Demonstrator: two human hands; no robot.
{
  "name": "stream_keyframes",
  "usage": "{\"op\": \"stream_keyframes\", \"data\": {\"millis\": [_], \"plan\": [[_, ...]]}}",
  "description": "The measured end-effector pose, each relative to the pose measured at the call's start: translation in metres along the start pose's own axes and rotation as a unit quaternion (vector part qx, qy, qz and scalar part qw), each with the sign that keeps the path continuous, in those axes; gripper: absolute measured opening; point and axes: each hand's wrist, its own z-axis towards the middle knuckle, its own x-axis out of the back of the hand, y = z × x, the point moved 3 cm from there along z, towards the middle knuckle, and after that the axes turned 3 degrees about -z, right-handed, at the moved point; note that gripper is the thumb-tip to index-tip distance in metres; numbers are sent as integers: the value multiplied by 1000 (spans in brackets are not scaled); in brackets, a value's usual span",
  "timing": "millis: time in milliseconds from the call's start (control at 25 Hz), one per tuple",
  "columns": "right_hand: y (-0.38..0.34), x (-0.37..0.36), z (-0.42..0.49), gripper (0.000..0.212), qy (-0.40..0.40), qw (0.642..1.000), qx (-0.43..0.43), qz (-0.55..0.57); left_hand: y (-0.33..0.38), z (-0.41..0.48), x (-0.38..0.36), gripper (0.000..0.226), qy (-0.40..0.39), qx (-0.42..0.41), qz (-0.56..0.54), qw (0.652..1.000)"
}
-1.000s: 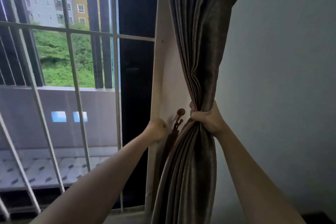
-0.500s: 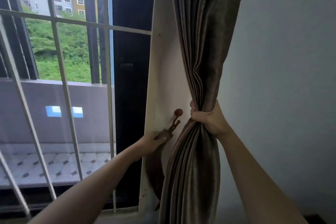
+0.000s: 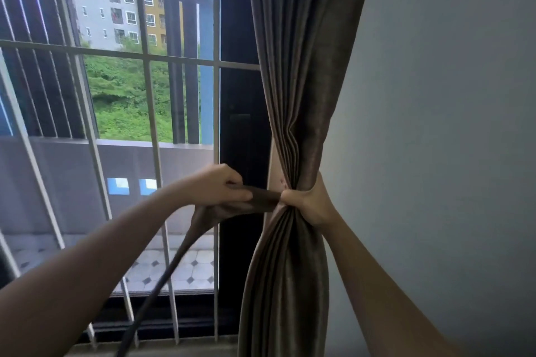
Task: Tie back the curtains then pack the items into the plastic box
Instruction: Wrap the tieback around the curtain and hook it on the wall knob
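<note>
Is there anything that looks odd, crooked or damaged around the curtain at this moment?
Nothing looks damaged. The curtain is bunched at its middle in the right hand. The tie-back band is not yet around it: the left hand pulls one part sideways and the rest hangs loose toward the floor.

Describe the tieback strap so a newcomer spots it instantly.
Find the window and the gathered brown curtain at its right edge. At the curtain's pinched waist, the left hand holds the tieback: a flat narrow band, unpleated, trailing down-left.
</note>
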Motion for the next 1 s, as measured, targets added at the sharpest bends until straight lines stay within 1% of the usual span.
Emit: {"op": "stream_keyframes", "data": {"millis": [120, 200, 280, 360, 440, 520, 600, 680, 720, 800, 880, 1000], "plan": [[-4, -14, 0, 64, 16, 1000, -7, 3, 7, -17, 20, 46, 5, -10, 12, 1000], [-6, -22, 3, 60, 16, 1000, 0, -3, 13, -33, 14, 42, -12, -4, 38, 999], [-6, -27, 6, 60, 19, 1000, 3, -8, 19, -48, 2, 36, -13, 22, 22, 999], [-10, -31, 8, 62, 30, 999, -2, -16, 25, -60, -10, 35, 2, 40, -60, 997], [-15, -33, 11, 66, 35, 999, -6, -29, 33, -67, -28, 36, 12, 31, -172, 985], [-21, -35, 13, 69, 38, 998, -11, -46, 45, -67, -49, 33, 43, 22, -239, 970], [-25, -37, 10, 64, 45, 997, -20, -57, 56, -66, -68, 26, 106, 37, -326, 939], [-30, -39, 8, 59, 57, 996, -25, -59, 65, -64, -82, 26, 156, 46, -420, 893], [-33, -39, 6, 59, 57, 996, -29, -61, 68, -62, -88, 28, 172, 45, -446, 877], [-39, -39, 5, 60, 54, 995, -42, -71, 73, -59, -89, 31, 189, 36, -452, 871], [-51, -38, 5, 60, 56, 995, -48, -62, 77, -56, -85, 31, 200, 35, -432, 879], [-79, -36, 22, 73, 82, 996, -29, -28, 79, -48, -86, 28, 203, 53, -404, 891]]}}
